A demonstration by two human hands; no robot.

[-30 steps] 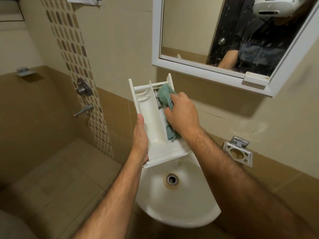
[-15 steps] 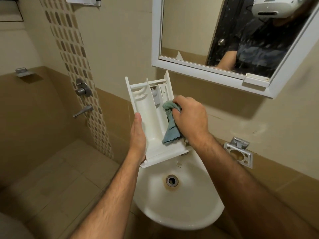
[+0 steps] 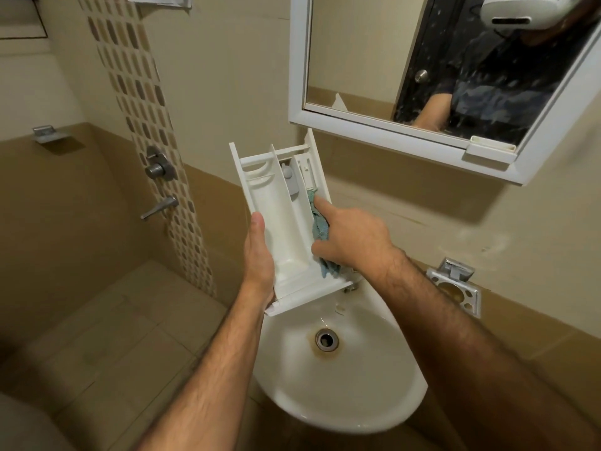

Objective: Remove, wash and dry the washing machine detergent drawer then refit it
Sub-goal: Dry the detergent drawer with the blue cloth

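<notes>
Drying step underway. The drawer (image 3: 283,229) is held tilted above the sink (image 3: 374,402), back end up toward the mirror (image 3: 299,60), front panel down near the basin rim. Left hand (image 3: 260,258) grips its left wall, thumb along the edge, fingers hidden underneath. Right hand (image 3: 351,237) presses a blue-green cloth (image 3: 320,227) into the narrow right compartment, index finger stretched out and poking the cloth up along the right wall, the other fingers curled on the bunched lower end of the cloth. Change over the last second: cloth was wadded up at the back of the drawer, then dragged down to the middle with the whole fist on it; now it's fed back into the right-hand slot with one fingertip. Drawer has also swung a little, back end leaning more to the right. My read: broad surfaces look wiped, he's on the tight corners now. The grey cap (image 3: 290,182) in the middle channel and the wide left compartment are uncovered; can't tell if they're dry. Refit not started, no washing machine in sight.
</notes>
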